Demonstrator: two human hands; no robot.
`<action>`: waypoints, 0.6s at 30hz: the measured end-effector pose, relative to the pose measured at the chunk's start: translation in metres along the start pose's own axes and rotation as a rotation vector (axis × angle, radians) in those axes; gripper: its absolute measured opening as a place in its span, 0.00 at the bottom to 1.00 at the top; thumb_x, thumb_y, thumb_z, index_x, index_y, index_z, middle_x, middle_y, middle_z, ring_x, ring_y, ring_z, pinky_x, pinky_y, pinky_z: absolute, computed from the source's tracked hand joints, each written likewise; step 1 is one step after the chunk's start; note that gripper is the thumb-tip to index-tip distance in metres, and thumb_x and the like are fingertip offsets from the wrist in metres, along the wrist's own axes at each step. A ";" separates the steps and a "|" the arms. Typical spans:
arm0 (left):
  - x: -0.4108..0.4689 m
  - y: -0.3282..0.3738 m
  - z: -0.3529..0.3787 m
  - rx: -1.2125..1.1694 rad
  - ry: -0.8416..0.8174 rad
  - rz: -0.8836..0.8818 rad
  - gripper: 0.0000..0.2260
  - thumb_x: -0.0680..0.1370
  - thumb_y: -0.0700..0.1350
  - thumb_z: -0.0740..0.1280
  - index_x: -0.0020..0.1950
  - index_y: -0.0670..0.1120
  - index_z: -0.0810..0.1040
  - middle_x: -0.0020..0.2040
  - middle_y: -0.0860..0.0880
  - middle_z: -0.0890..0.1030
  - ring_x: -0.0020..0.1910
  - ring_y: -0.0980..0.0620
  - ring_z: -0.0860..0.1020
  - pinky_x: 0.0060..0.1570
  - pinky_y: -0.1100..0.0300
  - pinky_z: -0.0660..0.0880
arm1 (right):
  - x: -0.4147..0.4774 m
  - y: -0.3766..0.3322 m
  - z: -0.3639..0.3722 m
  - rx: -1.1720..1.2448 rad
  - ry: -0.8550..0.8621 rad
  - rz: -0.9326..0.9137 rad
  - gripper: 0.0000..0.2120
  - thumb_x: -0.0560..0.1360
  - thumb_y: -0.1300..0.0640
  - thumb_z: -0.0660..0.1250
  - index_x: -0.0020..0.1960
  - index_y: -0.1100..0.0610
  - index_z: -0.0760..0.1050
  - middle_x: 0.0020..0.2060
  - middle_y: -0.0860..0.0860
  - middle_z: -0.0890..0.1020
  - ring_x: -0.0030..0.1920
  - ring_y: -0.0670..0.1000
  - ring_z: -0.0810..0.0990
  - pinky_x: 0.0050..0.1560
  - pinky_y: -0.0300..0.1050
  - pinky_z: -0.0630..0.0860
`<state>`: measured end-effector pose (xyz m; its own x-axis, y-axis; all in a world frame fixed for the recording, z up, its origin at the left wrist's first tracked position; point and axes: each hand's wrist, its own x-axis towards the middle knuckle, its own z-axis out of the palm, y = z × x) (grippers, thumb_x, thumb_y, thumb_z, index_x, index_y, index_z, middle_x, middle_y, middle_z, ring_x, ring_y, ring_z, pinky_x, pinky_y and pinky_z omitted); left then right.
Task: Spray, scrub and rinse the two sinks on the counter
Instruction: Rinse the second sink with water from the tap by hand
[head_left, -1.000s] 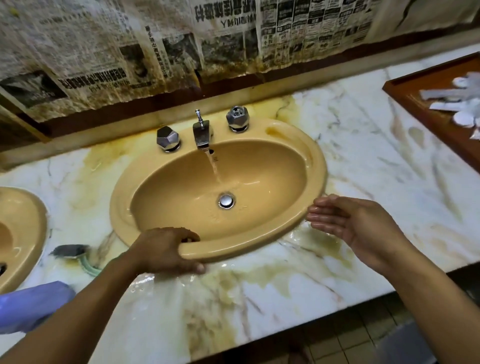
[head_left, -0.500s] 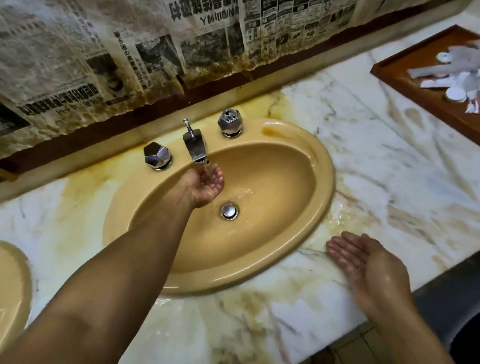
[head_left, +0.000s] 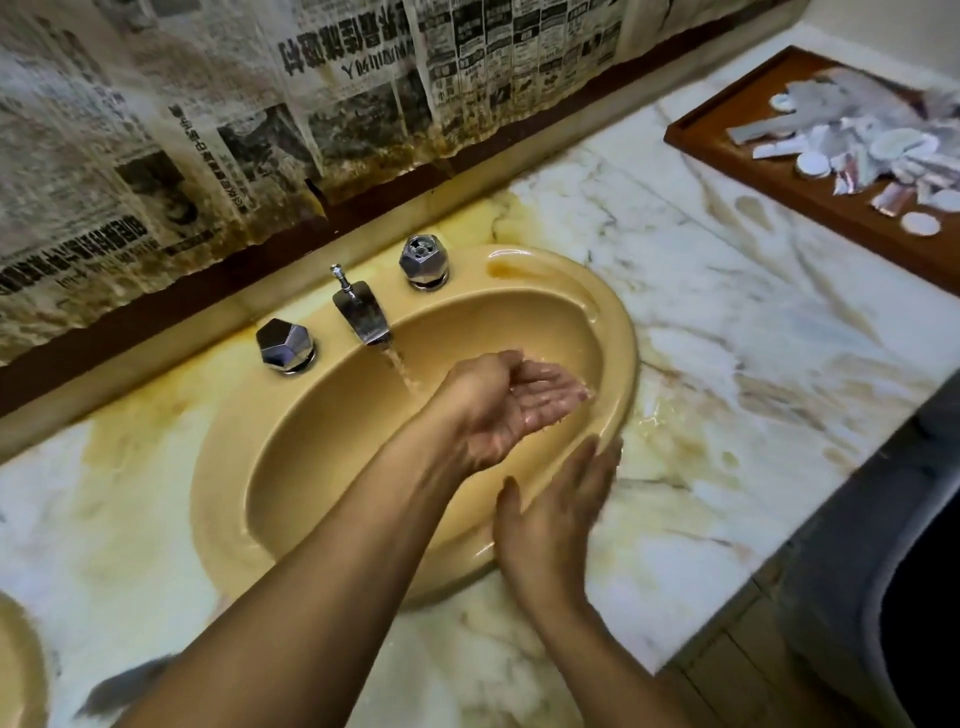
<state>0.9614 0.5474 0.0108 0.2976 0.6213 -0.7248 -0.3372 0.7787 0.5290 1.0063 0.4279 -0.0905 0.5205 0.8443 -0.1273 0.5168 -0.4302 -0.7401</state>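
A tan oval sink (head_left: 291, 467) is set in the stained marble counter (head_left: 727, 338). Water runs from its chrome faucet (head_left: 363, 319), which stands between two faceted chrome knobs (head_left: 285, 345) (head_left: 423, 260). My left hand (head_left: 511, 402) is cupped palm-up over the right side of the basin, wet, holding a little water beside the stream. My right hand (head_left: 558, 512) lies with straight fingers against the sink's front right rim. The edge of a second tan sink (head_left: 18, 670) shows at the bottom left corner.
A brown wooden tray (head_left: 727, 140) with several white and silver scraps sits at the back right of the counter. Stained newspaper (head_left: 260, 114) covers the wall behind. A grey scrubber (head_left: 122, 688) lies blurred at the lower left. The counter's front edge runs at the lower right.
My left hand moved from under the faucet to the right side of the basin, carrying water. My right hand rose from the counter edge onto the sink's front right rim.
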 end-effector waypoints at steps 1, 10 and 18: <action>-0.005 -0.004 0.004 0.047 0.023 0.025 0.21 0.89 0.47 0.53 0.61 0.30 0.76 0.59 0.31 0.81 0.55 0.37 0.83 0.54 0.50 0.83 | 0.013 -0.010 0.009 -0.118 -0.002 0.036 0.42 0.75 0.57 0.67 0.81 0.69 0.50 0.80 0.69 0.45 0.81 0.66 0.46 0.81 0.61 0.53; -0.015 0.020 -0.110 -0.042 0.436 0.165 0.19 0.89 0.42 0.51 0.71 0.30 0.70 0.69 0.33 0.75 0.70 0.37 0.75 0.70 0.49 0.72 | 0.137 -0.012 -0.022 -0.342 -0.078 0.029 0.41 0.75 0.65 0.58 0.81 0.69 0.41 0.82 0.66 0.46 0.83 0.62 0.44 0.82 0.54 0.49; 0.039 0.041 -0.127 -0.267 0.360 0.051 0.13 0.86 0.42 0.57 0.56 0.36 0.77 0.56 0.38 0.81 0.54 0.41 0.82 0.59 0.49 0.78 | 0.057 -0.002 -0.006 -0.438 -0.113 -0.076 0.42 0.69 0.58 0.54 0.78 0.76 0.51 0.76 0.78 0.47 0.80 0.73 0.47 0.80 0.63 0.53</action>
<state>0.8461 0.5925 -0.0517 -0.0390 0.5519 -0.8330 -0.5761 0.6688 0.4700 1.0389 0.4747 -0.0919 0.4046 0.8980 -0.1727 0.8021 -0.4392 -0.4047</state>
